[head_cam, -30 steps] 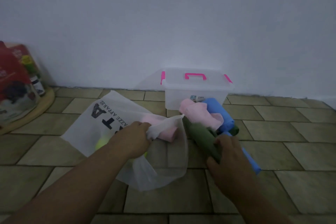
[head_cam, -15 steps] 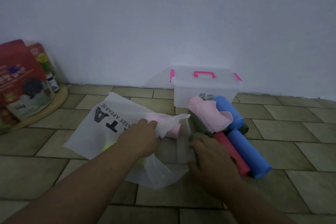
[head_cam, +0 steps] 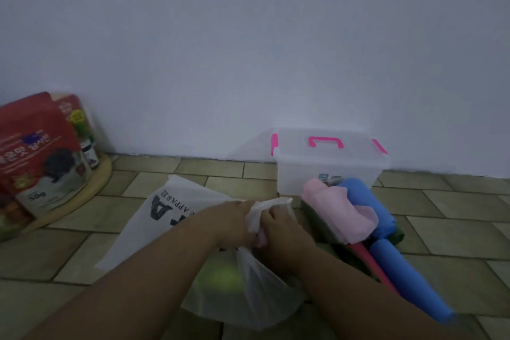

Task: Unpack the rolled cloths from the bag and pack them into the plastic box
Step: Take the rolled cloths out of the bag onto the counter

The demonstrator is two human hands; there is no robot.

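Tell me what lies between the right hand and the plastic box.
In the head view, the bunched rim of the bag stands just beyond the right hand; past it the pink rolled cloth lies in front of the plastic box.

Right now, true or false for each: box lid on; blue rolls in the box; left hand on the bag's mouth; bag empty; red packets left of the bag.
1. The plastic box has its lid on. True.
2. The blue rolls are inside the box. False: they lie on the floor in front of it.
3. The left hand grips the bag at its mouth. True.
4. The bag is empty. False: a yellow-green thing shows through it, and the right hand grips a pink cloth at its mouth.
5. The red packets stand left of the bag. True.
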